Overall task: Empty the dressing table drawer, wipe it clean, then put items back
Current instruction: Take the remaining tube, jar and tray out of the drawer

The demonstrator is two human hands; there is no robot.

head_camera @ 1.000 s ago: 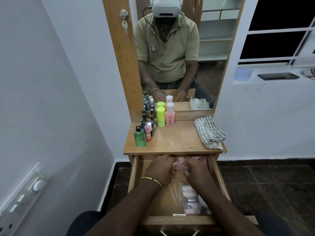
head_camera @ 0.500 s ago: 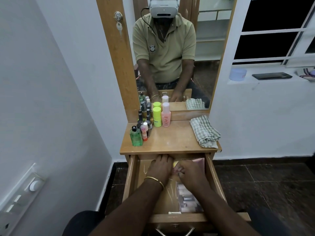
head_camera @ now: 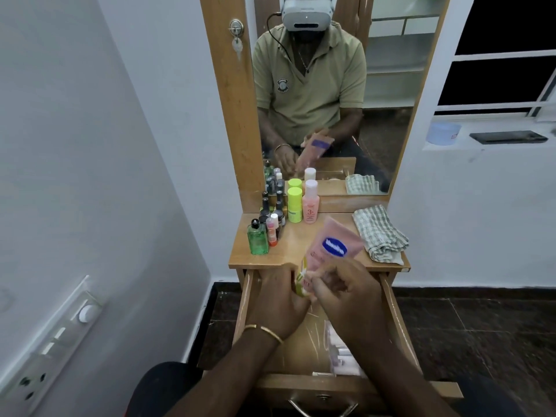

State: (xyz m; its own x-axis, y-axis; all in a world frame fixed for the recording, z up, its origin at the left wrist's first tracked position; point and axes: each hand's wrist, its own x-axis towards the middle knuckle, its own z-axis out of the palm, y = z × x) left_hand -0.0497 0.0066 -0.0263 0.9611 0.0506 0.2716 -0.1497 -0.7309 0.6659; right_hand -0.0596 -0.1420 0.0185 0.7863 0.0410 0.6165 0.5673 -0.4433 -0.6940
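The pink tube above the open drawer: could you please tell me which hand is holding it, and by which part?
The right hand pinches the pink tube at its lower end; the left hand grips a small yellow item beside it.

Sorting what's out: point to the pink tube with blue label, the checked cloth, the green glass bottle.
pink tube with blue label [head_camera: 332, 246], head view, on the label.
checked cloth [head_camera: 379, 233], head view, middle fold.
green glass bottle [head_camera: 257, 239], head view, body.
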